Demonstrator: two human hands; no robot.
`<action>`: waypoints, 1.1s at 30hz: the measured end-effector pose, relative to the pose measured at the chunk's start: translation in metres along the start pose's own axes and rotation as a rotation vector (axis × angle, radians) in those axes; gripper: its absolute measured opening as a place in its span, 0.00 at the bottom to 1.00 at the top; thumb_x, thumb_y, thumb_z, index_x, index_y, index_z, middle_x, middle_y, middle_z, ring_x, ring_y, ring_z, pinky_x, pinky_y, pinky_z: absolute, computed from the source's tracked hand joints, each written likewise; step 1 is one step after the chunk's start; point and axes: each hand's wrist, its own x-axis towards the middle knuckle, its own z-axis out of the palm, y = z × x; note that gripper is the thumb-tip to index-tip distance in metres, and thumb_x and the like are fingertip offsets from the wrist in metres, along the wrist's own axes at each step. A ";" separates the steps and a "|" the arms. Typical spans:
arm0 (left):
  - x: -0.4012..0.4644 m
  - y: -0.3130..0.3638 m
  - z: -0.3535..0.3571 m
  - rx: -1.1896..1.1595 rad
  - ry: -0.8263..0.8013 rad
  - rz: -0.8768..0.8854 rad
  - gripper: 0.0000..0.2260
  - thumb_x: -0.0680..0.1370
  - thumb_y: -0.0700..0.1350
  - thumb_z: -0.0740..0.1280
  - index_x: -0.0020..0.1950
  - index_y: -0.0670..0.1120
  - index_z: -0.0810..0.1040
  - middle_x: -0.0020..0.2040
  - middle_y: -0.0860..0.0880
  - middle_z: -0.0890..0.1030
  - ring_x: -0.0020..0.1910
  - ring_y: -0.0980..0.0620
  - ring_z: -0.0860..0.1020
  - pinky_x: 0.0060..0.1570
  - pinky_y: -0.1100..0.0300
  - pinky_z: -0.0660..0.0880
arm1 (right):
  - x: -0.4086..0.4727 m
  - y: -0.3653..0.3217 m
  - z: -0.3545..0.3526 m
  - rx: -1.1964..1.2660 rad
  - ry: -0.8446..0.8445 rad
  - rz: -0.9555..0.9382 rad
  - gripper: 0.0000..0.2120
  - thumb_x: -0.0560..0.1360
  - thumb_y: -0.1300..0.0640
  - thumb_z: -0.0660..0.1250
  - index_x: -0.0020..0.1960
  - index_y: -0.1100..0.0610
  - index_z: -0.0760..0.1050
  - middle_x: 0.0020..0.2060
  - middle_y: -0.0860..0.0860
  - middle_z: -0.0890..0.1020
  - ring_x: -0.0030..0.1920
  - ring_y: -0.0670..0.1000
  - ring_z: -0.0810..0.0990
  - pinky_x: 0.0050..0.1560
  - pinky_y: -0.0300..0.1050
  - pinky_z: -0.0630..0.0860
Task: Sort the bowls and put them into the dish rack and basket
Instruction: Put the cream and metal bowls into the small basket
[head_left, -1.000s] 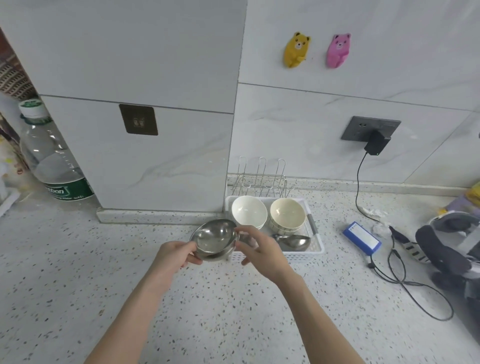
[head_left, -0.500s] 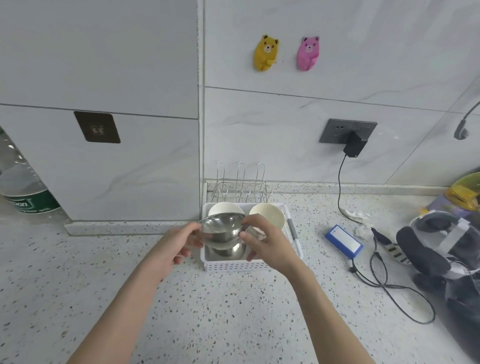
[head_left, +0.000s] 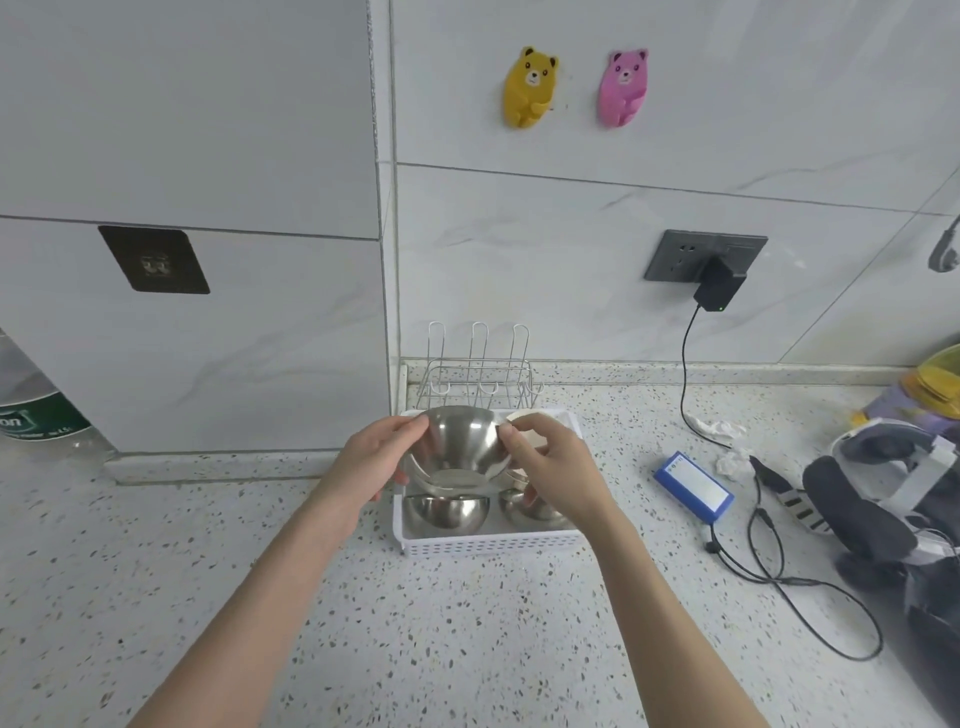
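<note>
- Right now you are mid-placement: both hands carry a steel bowl (head_left: 461, 447) just above the white basket (head_left: 488, 544) at the centre of the frame, so the step in hand looks like moving one metal bowl toward its slot.
- Your left hand (head_left: 376, 457) comes up from the lower left, forearm angled inward, its fingers (head_left: 410, 427) curled onto the bowl's left rim.
- Your right hand (head_left: 545, 462) mirrors it from the lower right, fingers (head_left: 511, 441) pinching the right rim, so the bowl is held between both hands, tipped with its rounded outside toward you and its foot low.
- Below your hands, two more steel bowls lie in the near half of the basket: one (head_left: 445, 512) at the left, another (head_left: 530, 506) partly hidden under your right hand.
- A pale ceramic bowl (head_left: 524, 418) peeks out at the basket's far side; how many sit there I cannot tell.
- Behind the basket, the wire dish rack (head_left: 478, 374) stands against the wall, and its prongs look bare.
- My judgement: the next move calls for choosing between rack and basket. For the rack, carry the bowl over the basket's far edge and keep it tilted so the rim slips between two prongs.
- Watch the clearance over the ceramic bowl, since metal knocking it could chip it.
</note>
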 end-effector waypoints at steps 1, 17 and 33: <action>0.005 0.001 0.002 0.022 -0.013 -0.008 0.10 0.79 0.62 0.61 0.51 0.60 0.80 0.51 0.55 0.83 0.39 0.54 0.77 0.34 0.61 0.66 | 0.005 0.001 -0.001 0.014 0.005 0.016 0.13 0.77 0.43 0.65 0.48 0.51 0.79 0.41 0.49 0.86 0.29 0.55 0.82 0.29 0.49 0.79; 0.061 -0.028 0.014 0.314 -0.111 -0.135 0.22 0.81 0.63 0.53 0.44 0.52 0.82 0.49 0.50 0.83 0.41 0.49 0.78 0.38 0.57 0.75 | 0.061 0.046 0.014 0.055 -0.164 0.367 0.23 0.79 0.41 0.62 0.48 0.64 0.75 0.39 0.67 0.84 0.18 0.43 0.74 0.19 0.34 0.60; 0.072 -0.057 0.012 0.354 -0.041 -0.133 0.20 0.77 0.69 0.57 0.54 0.58 0.78 0.48 0.62 0.76 0.51 0.57 0.74 0.44 0.58 0.69 | 0.075 0.071 0.025 0.036 -0.286 0.410 0.21 0.74 0.38 0.67 0.45 0.58 0.78 0.36 0.60 0.86 0.22 0.50 0.64 0.20 0.37 0.59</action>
